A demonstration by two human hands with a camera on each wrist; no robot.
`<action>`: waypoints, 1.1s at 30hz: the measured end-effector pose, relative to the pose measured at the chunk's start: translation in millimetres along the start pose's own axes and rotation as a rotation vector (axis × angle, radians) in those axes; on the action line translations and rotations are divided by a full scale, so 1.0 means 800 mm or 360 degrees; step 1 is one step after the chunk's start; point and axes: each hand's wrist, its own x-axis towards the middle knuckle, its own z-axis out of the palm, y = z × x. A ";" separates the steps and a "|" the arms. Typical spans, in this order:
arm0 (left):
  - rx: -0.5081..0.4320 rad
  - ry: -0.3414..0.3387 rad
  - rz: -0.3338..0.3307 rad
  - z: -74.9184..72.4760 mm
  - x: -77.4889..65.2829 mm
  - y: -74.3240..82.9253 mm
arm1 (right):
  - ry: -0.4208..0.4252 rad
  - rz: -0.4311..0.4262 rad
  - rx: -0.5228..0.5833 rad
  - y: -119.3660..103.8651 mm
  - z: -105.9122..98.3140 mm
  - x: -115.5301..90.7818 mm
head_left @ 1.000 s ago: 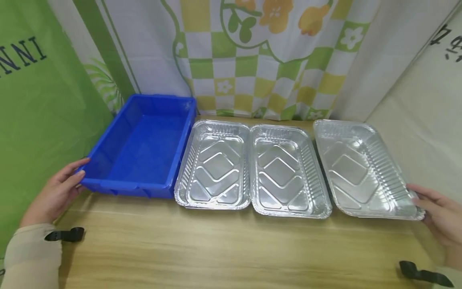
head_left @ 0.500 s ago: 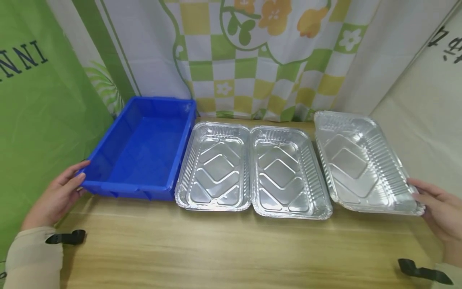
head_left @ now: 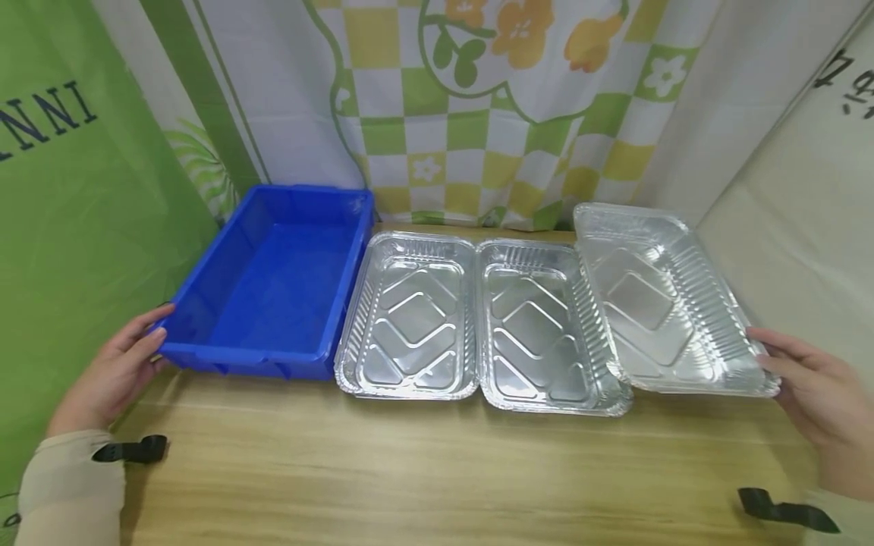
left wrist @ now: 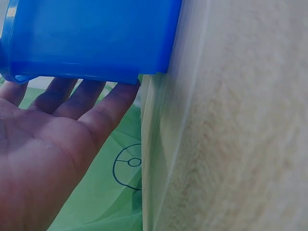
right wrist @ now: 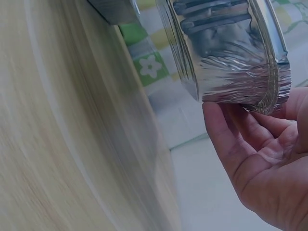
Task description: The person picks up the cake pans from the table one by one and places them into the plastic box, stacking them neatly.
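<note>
In the head view my left hand (head_left: pixel 112 371) holds the front left corner of a blue plastic bin (head_left: pixel 256 356), thumb and forefinger at its rim. The left wrist view shows the other fingers (left wrist: pixel 103 113) against the bin's outer wall. My right hand (head_left: pixel 815 383) grips the near right corner of a foil tray (head_left: pixel 642 299). That tray is raised off the table, and its left edge overlaps the right rim of the middle foil tray (head_left: pixel 529 326). Another foil tray (head_left: pixel 413 315) sits between the middle one and the bin. Nothing lies in the bin or trays.
Everything stands on a wood-grain table (head_left: pixel 437 470). A checked, flowered curtain (head_left: pixel 464 136) hangs behind it. Green cloth (head_left: pixel 61 227) borders the left side and pale cloth (head_left: pixel 806 227) the right.
My right hand has lifted the right foil tray and shifted it left, over the middle tray's edge. The left hand and the bin have stayed in place.
</note>
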 end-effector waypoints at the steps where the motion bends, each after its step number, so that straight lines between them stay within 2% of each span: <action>1: -0.0001 -0.0001 0.0002 0.000 0.000 0.000 | -0.0020 0.0007 0.0014 0.002 0.002 0.002; 8: -0.0016 0.0000 -0.0001 0.000 0.000 -0.001 | -0.0020 0.0055 0.0001 0.009 0.022 0.016; 21: 0.0072 0.0046 0.0015 0.002 -0.001 -0.003 | -0.0233 0.0015 0.0108 0.025 0.067 0.046; 29: 0.0092 0.0090 0.0016 0.005 -0.003 -0.003 | -0.0222 -0.0024 0.0082 0.034 0.095 0.058; 33: 0.0081 0.0075 0.0029 0.005 -0.003 -0.003 | -0.0224 -0.0031 0.0088 0.035 0.108 0.063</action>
